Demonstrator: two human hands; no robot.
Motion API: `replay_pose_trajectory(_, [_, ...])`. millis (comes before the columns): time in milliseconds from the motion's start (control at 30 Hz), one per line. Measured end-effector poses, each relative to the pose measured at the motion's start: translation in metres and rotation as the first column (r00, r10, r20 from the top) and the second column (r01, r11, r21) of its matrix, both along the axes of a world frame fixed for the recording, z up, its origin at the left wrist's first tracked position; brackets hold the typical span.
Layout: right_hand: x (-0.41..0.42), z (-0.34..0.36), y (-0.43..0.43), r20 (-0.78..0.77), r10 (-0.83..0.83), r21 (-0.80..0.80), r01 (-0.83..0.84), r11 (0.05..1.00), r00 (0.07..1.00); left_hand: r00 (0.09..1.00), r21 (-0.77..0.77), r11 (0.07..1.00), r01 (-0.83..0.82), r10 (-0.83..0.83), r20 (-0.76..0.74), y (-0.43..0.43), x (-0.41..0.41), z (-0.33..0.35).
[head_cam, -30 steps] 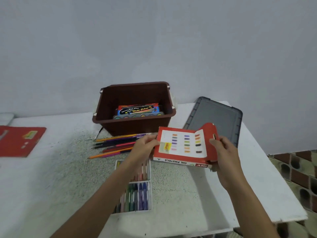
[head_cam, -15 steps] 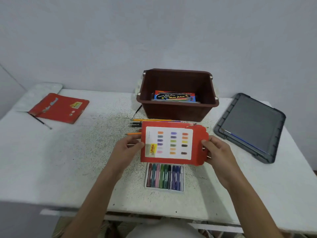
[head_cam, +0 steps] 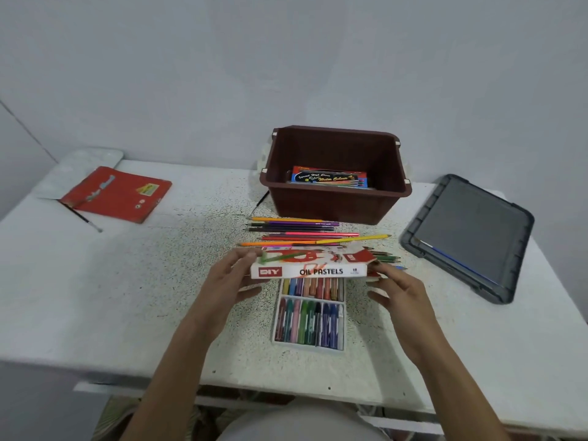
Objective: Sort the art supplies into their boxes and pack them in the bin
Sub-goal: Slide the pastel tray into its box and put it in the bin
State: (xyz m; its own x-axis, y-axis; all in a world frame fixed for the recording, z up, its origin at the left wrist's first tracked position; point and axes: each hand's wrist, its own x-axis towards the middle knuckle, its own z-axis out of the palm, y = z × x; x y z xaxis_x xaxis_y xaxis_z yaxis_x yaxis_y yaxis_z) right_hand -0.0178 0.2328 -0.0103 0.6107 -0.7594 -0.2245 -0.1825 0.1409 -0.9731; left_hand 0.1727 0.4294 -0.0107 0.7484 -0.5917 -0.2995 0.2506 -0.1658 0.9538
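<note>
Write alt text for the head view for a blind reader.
A person's left hand grips an oil pastels box over a tray of pastels on a table, the right hand spread beside its flap end. Beyond lie coloured pencils and a brown bin; a grey lid lies to the right.

The white-and-red oil pastels box [head_cam: 308, 271] is held level just above the far end of the white pastel tray [head_cam: 308, 347], in which 2 rows of pastels are laid. Coloured pencils [head_cam: 299, 233] are strewn between it and the brown bin [head_cam: 334, 205], where a watercolour box [head_cam: 329, 179] is lodged.
</note>
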Motion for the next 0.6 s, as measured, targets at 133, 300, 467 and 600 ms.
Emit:
replay_pose_trajectory(133, [-0.002, -0.009, 0.006, 0.054, -0.008, 0.133, 0.001, 0.991, 0.998, 1.0, 0.027, 1.0, 0.015, -0.015, -0.018, 0.001, 0.0, -0.005])
replay_pose_trajectory(300, [-0.002, -0.012, 0.014, -0.013, 0.016, 0.06, -0.015, 0.998, 1.0, 0.998, 0.084, 0.995, 0.053, -0.054, 0.012, 0.0, -0.001, -0.008])
replay_pose_trajectory(467, [-0.003, -0.02, 0.02, -0.192, -0.029, -0.217, -0.014, 0.976, 0.981, 0.991, 0.198, 0.973, 0.118, -0.129, 0.043, -0.009, -0.004, -0.016])
replay_pose_trajectory(600, [0.0, -0.023, 0.025, -0.16, 0.025, -0.145, -0.048, 0.988, 0.987, 0.972, 0.253, 0.955, 0.154, -0.193, 0.137, -0.01, -0.006, -0.022])
